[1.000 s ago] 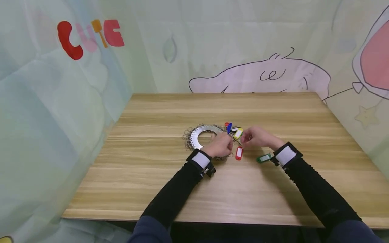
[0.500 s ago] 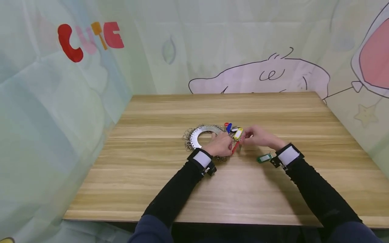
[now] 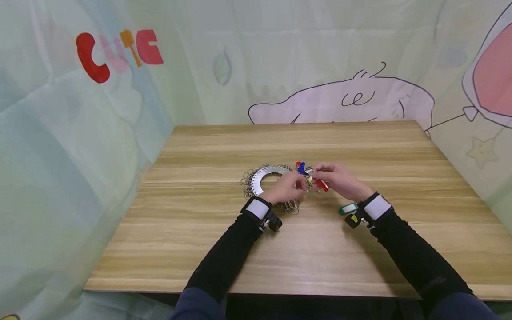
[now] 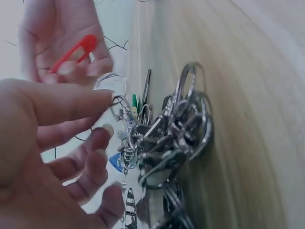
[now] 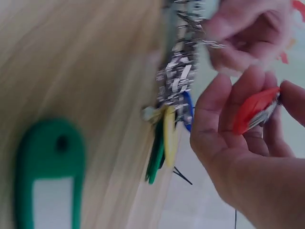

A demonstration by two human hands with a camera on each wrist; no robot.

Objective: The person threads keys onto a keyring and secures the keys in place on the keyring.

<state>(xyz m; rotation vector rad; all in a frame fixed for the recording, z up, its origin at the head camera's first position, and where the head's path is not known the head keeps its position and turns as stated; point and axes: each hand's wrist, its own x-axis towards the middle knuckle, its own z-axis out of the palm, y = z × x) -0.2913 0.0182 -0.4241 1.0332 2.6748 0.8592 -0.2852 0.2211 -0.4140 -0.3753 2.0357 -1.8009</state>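
Note:
My right hand [image 3: 340,181] holds a red key tag [image 5: 256,109] between thumb and fingers, raised above the table. Left of it, my left hand [image 3: 285,187] reaches over the right side of a flat silver metal ring [image 3: 256,183] fringed with small clips. Its fingertips pinch a small wire loop [image 4: 117,101] at the edge of the clip cluster [image 4: 167,129]. A blue key tag [image 3: 301,168] lies against the metal ring's right side. By it, a yellow tag [image 5: 168,133] and a green tag [image 5: 155,155] show in the right wrist view.
A loose green key tag [image 3: 348,208] with a white label lies on the wooden table [image 3: 180,231], close beside the right wrist strap. Printed cloth [image 3: 224,62] hangs behind the table and along its sides.
The red tag has gone from lying in front of the hands, through tilting, to being held up in my right hand. My left hand has lifted slightly off the clips.

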